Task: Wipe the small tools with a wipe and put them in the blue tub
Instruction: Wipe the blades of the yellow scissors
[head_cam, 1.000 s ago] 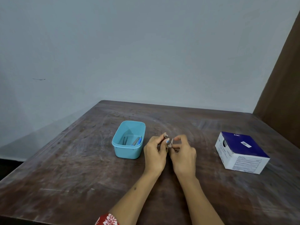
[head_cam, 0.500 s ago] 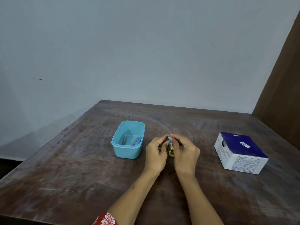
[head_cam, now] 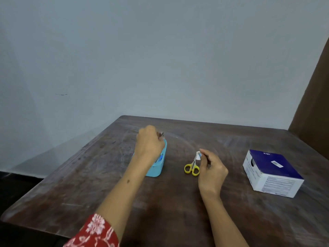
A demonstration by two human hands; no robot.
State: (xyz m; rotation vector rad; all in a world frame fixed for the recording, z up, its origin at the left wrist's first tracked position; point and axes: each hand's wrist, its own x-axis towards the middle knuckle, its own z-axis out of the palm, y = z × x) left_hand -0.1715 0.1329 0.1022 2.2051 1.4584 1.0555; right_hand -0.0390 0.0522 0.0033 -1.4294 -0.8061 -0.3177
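Observation:
My left hand (head_cam: 148,142) hovers over the far end of the blue tub (head_cam: 159,165) and pinches a small metal tool (head_cam: 161,134) whose tip sticks out past the fingers. The hand and forearm hide most of the tub's inside; a blue-handled tool (head_cam: 161,157) shows within. Small scissors with yellow handles (head_cam: 192,168) lie on the table to the right of the tub. My right hand (head_cam: 211,171) is beside the scissors and pinches a small white wipe (head_cam: 198,155) near their blades.
A blue and white cardboard box (head_cam: 272,172) stands on the dark wooden table (head_cam: 178,211) at the right. A pale wall rises behind the table. A brown wooden panel (head_cam: 313,104) runs along the right edge.
The hands have parted. My left hand carried the metal tool left to above the tub. My right hand stayed with the wipe, and the yellow scissors now lie uncovered on the table.

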